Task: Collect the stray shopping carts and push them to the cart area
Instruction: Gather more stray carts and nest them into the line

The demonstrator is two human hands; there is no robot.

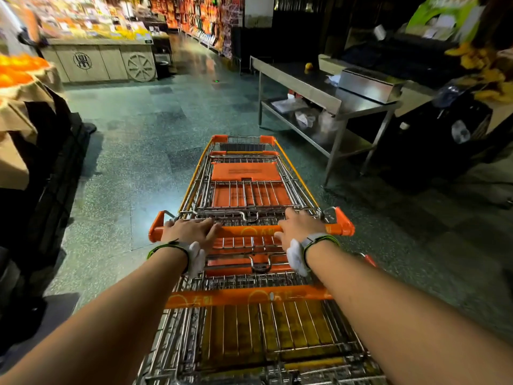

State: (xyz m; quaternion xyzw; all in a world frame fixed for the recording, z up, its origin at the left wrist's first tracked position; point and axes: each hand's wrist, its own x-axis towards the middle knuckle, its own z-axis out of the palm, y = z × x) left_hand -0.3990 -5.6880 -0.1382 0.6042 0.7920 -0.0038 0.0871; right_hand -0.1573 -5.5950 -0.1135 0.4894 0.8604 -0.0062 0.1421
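Wire shopping carts with orange trim stand nested in a row on the aisle floor in front of me. The front cart's basket points down the aisle. My left hand grips the left part of its orange handle, and my right hand grips the right part, fingers curled over the bar. Both wrists wear white bands. A second cart's orange handle lies nearer to me, between my forearms, with its basket below.
A steel table with a lower shelf stands close on the right of the carts. On the left are an orange fruit display and dark crates. A wooden counter and stocked shelves stand farther ahead, with tiled floor between.
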